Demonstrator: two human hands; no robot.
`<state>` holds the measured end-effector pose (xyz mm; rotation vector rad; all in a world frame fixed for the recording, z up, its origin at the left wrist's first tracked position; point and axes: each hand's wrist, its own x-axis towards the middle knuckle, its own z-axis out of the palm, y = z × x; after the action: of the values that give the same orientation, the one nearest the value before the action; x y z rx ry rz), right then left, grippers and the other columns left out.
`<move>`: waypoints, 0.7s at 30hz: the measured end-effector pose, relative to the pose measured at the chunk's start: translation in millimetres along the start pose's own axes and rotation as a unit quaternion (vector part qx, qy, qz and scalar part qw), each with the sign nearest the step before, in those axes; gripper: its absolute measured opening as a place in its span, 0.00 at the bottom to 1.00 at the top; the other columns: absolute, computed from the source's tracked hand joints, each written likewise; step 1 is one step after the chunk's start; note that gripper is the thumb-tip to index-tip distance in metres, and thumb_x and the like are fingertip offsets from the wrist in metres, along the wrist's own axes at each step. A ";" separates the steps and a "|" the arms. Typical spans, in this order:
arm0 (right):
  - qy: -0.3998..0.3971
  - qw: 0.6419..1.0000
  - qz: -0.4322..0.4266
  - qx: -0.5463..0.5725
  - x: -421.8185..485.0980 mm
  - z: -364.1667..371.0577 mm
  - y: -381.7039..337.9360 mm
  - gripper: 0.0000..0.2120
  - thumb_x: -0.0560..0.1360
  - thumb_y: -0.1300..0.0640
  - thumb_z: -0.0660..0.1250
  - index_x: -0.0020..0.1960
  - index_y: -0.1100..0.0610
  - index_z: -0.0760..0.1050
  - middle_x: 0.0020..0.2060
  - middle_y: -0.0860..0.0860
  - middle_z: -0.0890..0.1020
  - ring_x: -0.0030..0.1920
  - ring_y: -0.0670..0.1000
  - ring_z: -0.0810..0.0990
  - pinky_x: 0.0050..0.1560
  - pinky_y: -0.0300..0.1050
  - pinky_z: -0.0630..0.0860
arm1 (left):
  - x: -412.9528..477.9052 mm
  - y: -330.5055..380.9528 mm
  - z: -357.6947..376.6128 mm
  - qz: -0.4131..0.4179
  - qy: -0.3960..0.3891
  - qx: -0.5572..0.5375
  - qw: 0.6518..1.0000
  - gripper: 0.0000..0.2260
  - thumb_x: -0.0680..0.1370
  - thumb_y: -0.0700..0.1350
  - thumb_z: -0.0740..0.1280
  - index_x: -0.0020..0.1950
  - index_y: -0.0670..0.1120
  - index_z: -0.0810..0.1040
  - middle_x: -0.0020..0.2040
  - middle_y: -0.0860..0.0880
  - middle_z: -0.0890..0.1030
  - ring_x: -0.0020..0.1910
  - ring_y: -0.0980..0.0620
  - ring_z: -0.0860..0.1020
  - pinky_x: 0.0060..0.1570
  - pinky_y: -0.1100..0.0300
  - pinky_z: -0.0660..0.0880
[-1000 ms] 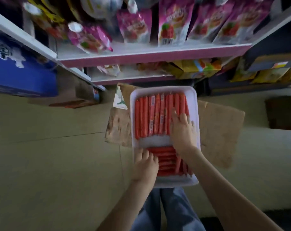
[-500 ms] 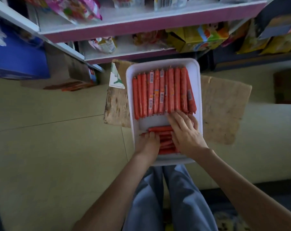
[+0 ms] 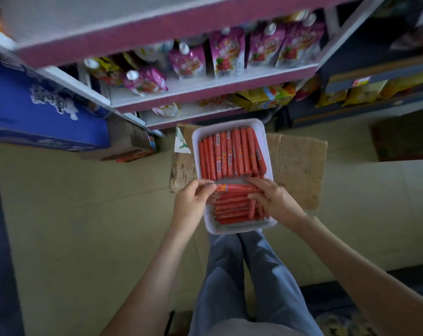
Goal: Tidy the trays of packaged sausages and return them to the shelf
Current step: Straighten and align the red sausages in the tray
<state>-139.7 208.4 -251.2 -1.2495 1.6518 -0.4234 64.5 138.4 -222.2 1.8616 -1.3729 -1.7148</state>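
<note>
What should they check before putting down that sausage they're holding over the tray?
1. Is the sausage gripped at both ends? Ok: the left hand pinches one end and the right hand holds the other.
2. Is the far row straight, side by side? Ok.
3. Does the near pile all point one way? Not ok: a few by the right hand lie crossways.
4. Is the tray steady on the cardboard? Cannot tell: its near end hangs past the edge.
5. Is there room on the shelf? Cannot tell.
</note>
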 end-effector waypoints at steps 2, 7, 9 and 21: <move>0.038 0.998 -0.017 0.049 -15.9 -34.3 -43.4 0.16 0.77 0.61 0.67 0.59 0.44 0.74 0.52 0.41 0.78 0.50 0.40 0.77 0.50 0.28 0.72 | -14.0 35.0 -12.1 -0.028 0.002 -0.091 0.995 0.04 0.75 0.48 0.70 0.46 0.49 0.81 0.42 0.47 0.84 0.42 0.47 0.83 0.47 0.54 0.79; 0.154 0.965 -0.076 0.196 -68.5 -109.8 -146.0 0.12 0.71 0.65 0.72 0.47 0.50 0.78 0.40 0.44 0.82 0.41 0.42 0.80 0.44 0.35 0.76 | -61.9 125.8 -24.3 -0.007 -0.026 -0.211 0.977 0.08 0.77 0.45 0.66 0.44 0.41 0.80 0.36 0.46 0.84 0.34 0.52 0.82 0.37 0.62 0.77; 0.183 0.951 -0.115 0.221 -89.6 -131.2 -179.5 0.11 0.72 0.68 0.70 0.47 0.52 0.79 0.38 0.43 0.83 0.41 0.41 0.80 0.44 0.33 0.75 | -81.2 152.9 -19.6 0.042 -0.034 -0.168 0.984 0.09 0.79 0.48 0.65 0.43 0.45 0.79 0.35 0.51 0.83 0.35 0.54 0.81 0.37 0.65 0.76; 0.349 0.858 -0.369 0.076 -151.1 -196.9 -291.3 0.01 0.74 0.55 0.66 0.45 0.50 0.76 0.42 0.44 0.75 0.45 0.44 0.75 0.45 0.33 0.71 | -186.0 292.9 -10.7 0.511 0.052 0.117 0.850 0.11 0.79 0.42 0.62 0.60 0.49 0.76 0.50 0.51 0.81 0.48 0.55 0.77 0.45 0.68 0.70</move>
<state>-154.7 168.1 129.1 -1.6989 1.5779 -1.6081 -31.5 123.7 111.0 0.8990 -2.0392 -0.8913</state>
